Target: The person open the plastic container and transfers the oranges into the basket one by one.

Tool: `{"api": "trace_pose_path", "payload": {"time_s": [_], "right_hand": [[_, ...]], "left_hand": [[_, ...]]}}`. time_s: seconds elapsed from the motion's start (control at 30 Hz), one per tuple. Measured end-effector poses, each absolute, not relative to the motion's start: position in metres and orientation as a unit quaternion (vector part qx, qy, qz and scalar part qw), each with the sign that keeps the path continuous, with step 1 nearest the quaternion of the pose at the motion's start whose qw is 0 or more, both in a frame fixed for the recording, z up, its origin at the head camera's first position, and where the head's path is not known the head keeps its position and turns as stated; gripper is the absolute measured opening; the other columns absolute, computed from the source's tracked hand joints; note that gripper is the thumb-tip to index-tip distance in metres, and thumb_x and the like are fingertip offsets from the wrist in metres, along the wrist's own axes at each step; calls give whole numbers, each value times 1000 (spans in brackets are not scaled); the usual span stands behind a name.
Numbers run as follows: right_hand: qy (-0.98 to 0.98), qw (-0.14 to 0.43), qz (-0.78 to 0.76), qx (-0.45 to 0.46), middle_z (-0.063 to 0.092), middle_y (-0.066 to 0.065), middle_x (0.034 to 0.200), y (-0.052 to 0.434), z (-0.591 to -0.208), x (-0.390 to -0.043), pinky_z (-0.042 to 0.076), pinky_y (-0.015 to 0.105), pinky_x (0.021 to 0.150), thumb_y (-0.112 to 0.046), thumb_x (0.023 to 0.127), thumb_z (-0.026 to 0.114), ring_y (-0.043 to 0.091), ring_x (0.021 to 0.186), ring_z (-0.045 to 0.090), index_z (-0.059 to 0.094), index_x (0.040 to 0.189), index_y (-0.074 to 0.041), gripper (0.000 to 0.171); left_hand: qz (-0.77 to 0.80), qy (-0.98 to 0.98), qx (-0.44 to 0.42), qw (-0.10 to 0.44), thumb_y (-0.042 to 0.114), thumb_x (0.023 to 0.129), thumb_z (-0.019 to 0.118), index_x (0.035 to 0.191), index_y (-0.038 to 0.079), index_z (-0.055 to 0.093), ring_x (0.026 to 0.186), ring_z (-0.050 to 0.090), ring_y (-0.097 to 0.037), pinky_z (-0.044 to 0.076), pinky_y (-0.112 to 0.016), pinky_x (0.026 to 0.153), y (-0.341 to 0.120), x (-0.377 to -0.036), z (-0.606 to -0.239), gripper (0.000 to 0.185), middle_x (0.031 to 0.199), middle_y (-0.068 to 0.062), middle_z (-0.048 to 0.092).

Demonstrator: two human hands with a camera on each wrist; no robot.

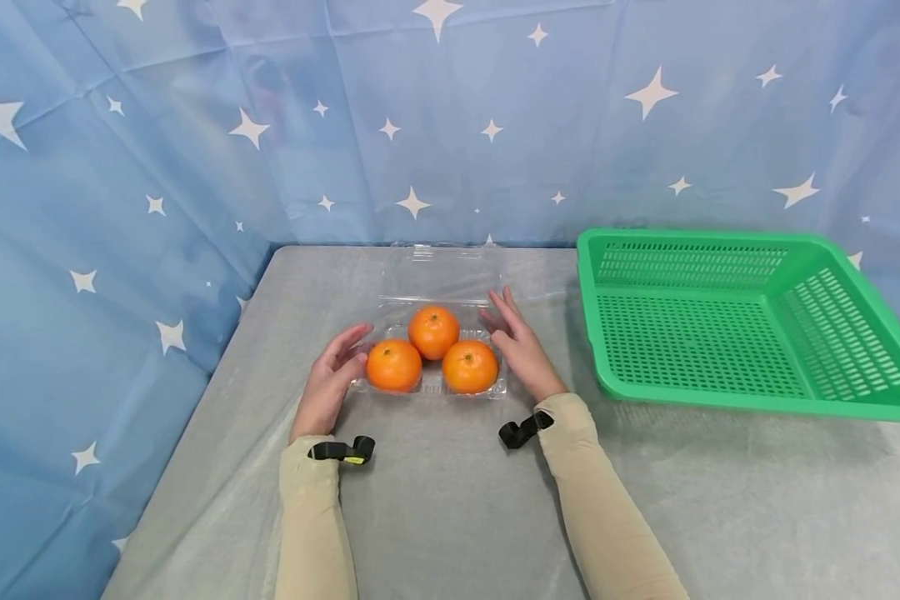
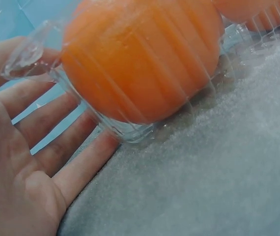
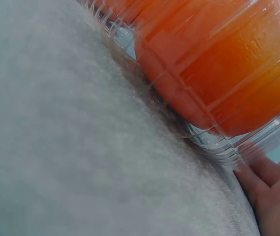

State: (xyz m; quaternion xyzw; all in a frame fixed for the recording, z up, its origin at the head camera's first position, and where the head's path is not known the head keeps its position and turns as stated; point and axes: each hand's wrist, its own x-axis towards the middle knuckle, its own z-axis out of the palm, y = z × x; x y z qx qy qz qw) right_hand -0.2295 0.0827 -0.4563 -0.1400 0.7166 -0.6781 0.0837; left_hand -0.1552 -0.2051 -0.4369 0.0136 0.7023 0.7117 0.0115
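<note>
Left hand (image 1: 328, 379) and right hand (image 1: 520, 343) flank the clear tray (image 1: 429, 385) — 3 oranges (image 1: 432, 331) inside.

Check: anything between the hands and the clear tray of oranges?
Nothing visible. Left hand and right hand flank the clear tray, fingers straight at its side walls; the three oranges sit inside.

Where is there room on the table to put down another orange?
The green basket holds nothing, so its floor is free. Bare grey table lies between the two sleeves, and more in front of the basket. It is crowded at the clear tray: three oranges fill it, with the left hand and right hand at its sides.
</note>
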Motion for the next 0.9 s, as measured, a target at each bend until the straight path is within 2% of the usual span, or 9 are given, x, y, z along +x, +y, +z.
{"api": "trace_pose_path", "payload": {"time_s": [0.13, 0.47, 0.6, 0.7, 0.9], "right_hand": [[717, 83, -677, -142, -8, -2, 149, 83, -456, -229, 28, 44, 99, 3, 87, 36, 21, 125, 36, 24, 141, -27, 62], [725, 74, -672, -132, -5, -6, 149, 82, -456, -228, 30, 41, 99, 0, 87, 37, 15, 123, 39, 28, 137, -37, 63], [726, 78, -671, -130, -5, -9, 149, 82, -454, -227, 30, 40, 100, 1, 87, 37, 15, 123, 38, 28, 136, -38, 63], [724, 82, -673, -129, -5, -9, 149, 82, -448, -224, 29, 41, 100, 2, 87, 37, 18, 125, 36, 28, 138, -33, 63], [735, 74, -662, -127, -4, -10, 148, 82, -455, -228, 28, 39, 101, -1, 87, 39, 17, 126, 34, 28, 138, -34, 62]], "left_hand": [[710, 704, 12, 11, 15, 89, 54, 133, 11, 39, 121, 40, -23, 37, -37, 95, -205, -155, -436, 47, 136, -3, 39], [712, 702, 10, 13, 14, 89, 54, 133, 11, 39, 122, 39, -25, 36, -37, 95, -204, -155, -435, 47, 135, -3, 40], [711, 703, 8, 13, 14, 89, 54, 133, 12, 40, 122, 39, -24, 36, -38, 95, -204, -156, -435, 47, 135, -2, 40], [711, 703, 11, 14, 14, 89, 54, 134, 12, 39, 122, 39, -25, 36, -38, 95, -205, -156, -436, 47, 136, -2, 39], [713, 701, 6, 5, 23, 86, 59, 130, 20, 44, 120, 41, -20, 37, -38, 95, -211, -164, -456, 47, 133, 4, 42]]}}
